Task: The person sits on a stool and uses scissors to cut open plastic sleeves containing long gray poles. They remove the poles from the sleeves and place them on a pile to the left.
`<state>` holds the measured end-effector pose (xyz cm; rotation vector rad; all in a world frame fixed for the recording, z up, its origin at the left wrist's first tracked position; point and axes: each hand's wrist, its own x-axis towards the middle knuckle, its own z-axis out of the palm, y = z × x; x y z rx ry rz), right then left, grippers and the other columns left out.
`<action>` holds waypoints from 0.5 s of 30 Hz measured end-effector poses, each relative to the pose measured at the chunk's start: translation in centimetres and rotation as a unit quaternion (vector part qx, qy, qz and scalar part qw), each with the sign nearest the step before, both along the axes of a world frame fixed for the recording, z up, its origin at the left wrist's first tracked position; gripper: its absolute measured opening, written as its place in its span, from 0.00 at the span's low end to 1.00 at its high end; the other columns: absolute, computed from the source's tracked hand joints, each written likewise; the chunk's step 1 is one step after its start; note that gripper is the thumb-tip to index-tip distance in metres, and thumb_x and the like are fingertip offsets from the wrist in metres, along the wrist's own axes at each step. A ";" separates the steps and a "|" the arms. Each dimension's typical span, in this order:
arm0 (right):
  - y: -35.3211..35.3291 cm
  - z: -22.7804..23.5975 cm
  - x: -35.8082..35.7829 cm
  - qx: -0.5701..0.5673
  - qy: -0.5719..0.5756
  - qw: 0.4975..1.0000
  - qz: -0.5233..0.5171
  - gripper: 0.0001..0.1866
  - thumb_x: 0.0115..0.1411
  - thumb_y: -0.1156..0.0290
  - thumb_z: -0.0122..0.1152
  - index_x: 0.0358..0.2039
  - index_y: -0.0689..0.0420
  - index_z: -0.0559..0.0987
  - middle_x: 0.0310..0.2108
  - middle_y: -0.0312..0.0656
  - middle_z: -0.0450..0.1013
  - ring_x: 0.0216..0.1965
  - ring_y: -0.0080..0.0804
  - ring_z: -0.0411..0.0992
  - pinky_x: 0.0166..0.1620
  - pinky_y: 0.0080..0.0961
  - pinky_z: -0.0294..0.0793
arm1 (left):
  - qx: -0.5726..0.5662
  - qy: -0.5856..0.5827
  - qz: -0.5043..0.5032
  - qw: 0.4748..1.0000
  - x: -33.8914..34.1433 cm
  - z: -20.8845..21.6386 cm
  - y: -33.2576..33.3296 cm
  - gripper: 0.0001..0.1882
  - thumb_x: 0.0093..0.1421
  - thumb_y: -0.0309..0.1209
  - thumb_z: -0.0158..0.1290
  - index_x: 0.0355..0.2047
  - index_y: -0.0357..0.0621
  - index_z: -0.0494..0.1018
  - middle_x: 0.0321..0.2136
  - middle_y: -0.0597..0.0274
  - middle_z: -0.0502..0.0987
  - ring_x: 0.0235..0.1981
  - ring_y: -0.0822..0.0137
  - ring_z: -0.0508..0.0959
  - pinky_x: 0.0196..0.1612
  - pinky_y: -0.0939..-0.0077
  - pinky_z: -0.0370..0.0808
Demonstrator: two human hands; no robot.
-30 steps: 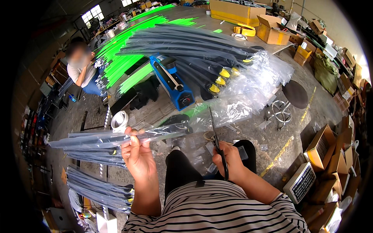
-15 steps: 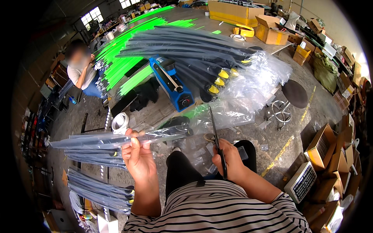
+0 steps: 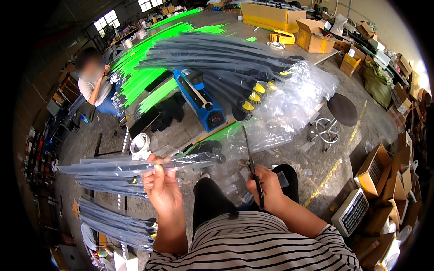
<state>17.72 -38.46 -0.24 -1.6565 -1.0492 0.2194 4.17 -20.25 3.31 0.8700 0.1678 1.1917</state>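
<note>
My left hand [image 3: 163,189] is closed round a long, dark item in a clear plastic sleeve [image 3: 108,167], thumb and fingers pinching it near its middle. The sleeved item lies across in front of me, its right end near the table edge. In my right hand [image 3: 270,187] is a pair of black scissors [image 3: 251,158], blades pointing up and away, just right of the sleeve's end. Whether the blades are fully together I cannot tell. Loose clear plastic film [image 3: 271,131] hangs over the table edge beyond the scissors.
On the table lie a blue heat sealer [image 3: 205,106], sleeved dark items [image 3: 217,54] and green strips [image 3: 135,81]. A white tape roll [image 3: 139,143] is near my left hand. More sleeved bundles [image 3: 113,221] lie lower left. A stool [image 3: 342,109] and boxes stand right. Another person [image 3: 96,83] sits far left.
The film between the sleeve's end and the scissors has moved away, uncovering a green strip at the table edge. Both hands have stayed nearly in place, still holding the sleeved item and scissors.
</note>
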 end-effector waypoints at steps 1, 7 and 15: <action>-0.1 0.2 -0.1 -0.005 0.002 1.000 0.003 0.21 0.49 0.58 0.55 0.16 0.64 0.63 0.19 0.50 0.60 0.23 0.51 0.61 0.25 0.35 0.61 | -0.009 -0.003 0.005 1.000 0.1 0.0 0.0 0.16 0.54 0.24 0.47 0.44 0.34 0.62 0.33 0.59 0.68 0.36 0.66 0.71 0.35 0.76 0.71; -0.3 1.5 0.0 -0.024 0.002 1.000 0.004 0.20 0.47 0.59 0.56 0.19 0.65 0.66 0.20 0.51 0.62 0.25 0.52 0.63 0.28 0.36 0.63 | -0.009 0.005 0.011 1.000 0.1 -0.1 0.0 0.17 0.54 0.23 0.48 0.44 0.34 0.62 0.33 0.59 0.68 0.34 0.68 0.71 0.31 0.78 0.70; 1.4 -0.2 -0.1 -0.006 -0.021 1.000 -0.015 0.25 0.52 0.52 0.52 0.18 0.65 0.69 0.19 0.54 0.65 0.24 0.52 0.66 0.28 0.38 0.65 | 0.047 0.051 0.005 0.998 -2.1 -3.0 2.7 0.10 0.57 0.29 0.45 0.38 0.38 0.68 0.39 0.63 0.70 0.37 0.77 0.68 0.38 0.84 0.63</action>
